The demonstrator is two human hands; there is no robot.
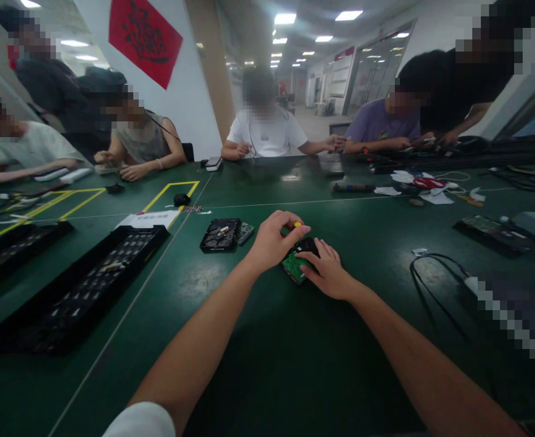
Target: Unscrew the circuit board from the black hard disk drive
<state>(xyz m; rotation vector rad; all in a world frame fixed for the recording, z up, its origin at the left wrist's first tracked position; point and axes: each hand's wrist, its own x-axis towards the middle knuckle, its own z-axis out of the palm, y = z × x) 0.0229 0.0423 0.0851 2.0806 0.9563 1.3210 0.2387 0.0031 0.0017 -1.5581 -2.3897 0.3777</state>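
One green-boarded device (293, 268) sits on the table (249, 340) under your right hand (330, 274), fingers apart; your left hand (271, 243) pinches something yellow-topped (298, 224), possibly a tool. Another board (245, 232) already lies loose beside a black casing (221, 235).

Bare green tabletop (267, 340) nearside — black tray (90, 279) leftward

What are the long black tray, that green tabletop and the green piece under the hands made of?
The tray: probably moulded plastic, judging by its dark, thin walls. The tabletop: a smooth sheet, perhaps rubber or laminate, with a soft sheen. The green piece: likely circuit board, given its green face with small marks.
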